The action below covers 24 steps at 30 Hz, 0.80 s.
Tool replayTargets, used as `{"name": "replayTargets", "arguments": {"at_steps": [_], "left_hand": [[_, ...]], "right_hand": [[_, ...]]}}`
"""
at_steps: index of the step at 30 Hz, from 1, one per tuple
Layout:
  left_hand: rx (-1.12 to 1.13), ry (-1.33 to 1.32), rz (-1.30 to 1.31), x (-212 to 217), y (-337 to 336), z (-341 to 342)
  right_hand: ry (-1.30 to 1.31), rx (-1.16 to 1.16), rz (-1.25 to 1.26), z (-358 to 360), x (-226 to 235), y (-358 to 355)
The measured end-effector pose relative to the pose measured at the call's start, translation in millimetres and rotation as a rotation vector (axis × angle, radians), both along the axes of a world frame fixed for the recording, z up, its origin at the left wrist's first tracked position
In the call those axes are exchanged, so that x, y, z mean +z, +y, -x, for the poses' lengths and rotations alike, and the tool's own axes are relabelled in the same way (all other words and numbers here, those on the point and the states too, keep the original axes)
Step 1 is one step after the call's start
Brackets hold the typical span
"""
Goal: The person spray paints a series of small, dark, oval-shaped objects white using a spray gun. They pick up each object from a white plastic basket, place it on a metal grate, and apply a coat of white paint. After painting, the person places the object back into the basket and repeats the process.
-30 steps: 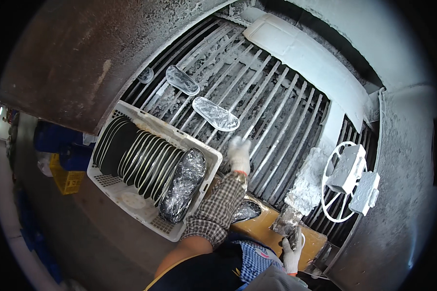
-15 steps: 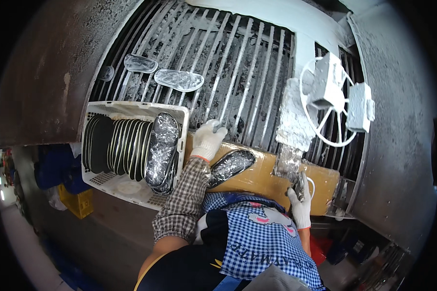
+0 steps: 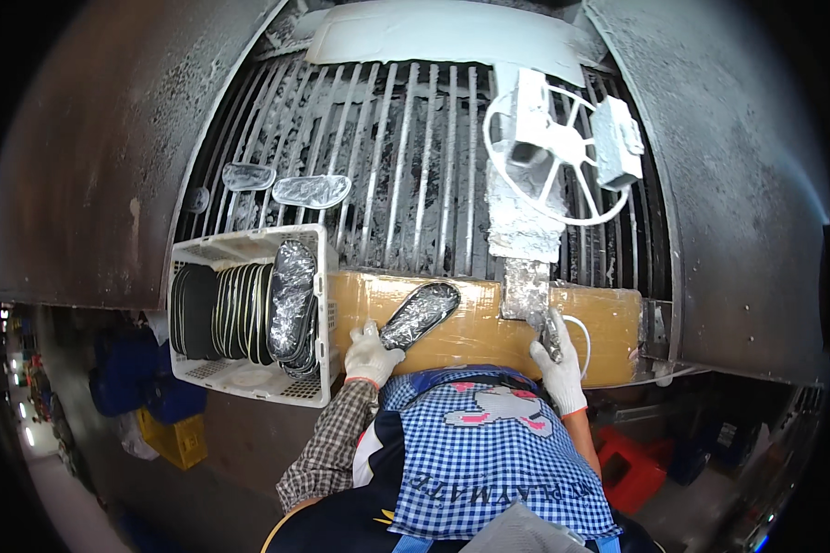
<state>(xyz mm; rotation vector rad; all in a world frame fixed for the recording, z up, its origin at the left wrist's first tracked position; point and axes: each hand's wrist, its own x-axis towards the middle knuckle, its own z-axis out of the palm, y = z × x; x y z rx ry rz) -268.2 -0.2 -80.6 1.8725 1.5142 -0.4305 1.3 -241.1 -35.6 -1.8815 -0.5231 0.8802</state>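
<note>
A dark shoe-sole-shaped piece with clear plastic film around it (image 3: 421,315) lies slantwise on the tan, film-covered board (image 3: 475,346) before me. At its near end is my left hand (image 3: 373,356) in a white knit glove, thumb and fingers apart around the tip; a firm grip is not visible. My right hand (image 3: 561,370), gloved too, is closed around a grey, crusted metal tool (image 3: 551,339) that looks like a spray gun. Beside it loops a white hose (image 3: 585,343). A white plastic basket (image 3: 321,304) holds a row of dark soles (image 3: 240,311) and film-wrapped ones (image 3: 293,300).
Behind the board runs a slatted metal rack (image 3: 406,175) crusted with white. Two white-coated oval pieces (image 3: 312,191) lie at its left. A white-coated handwheel (image 3: 563,143) with box-like blocks stands right. Brown metal walls (image 3: 101,166) flank both sides. Bins (image 3: 180,435) sit below left.
My left hand has come back from the rack's edge to the near end of the wrapped sole. My right hand keeps hold of the tool. The view has shifted.
</note>
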Motion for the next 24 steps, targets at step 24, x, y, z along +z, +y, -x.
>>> {"name": "replayTargets", "arguments": {"at_steps": [24], "left_hand": [[0.498,-0.907,0.277,70,-8,-28]], "right_hand": [[0.013,-0.054,-0.167,-14,12,-39]]}}
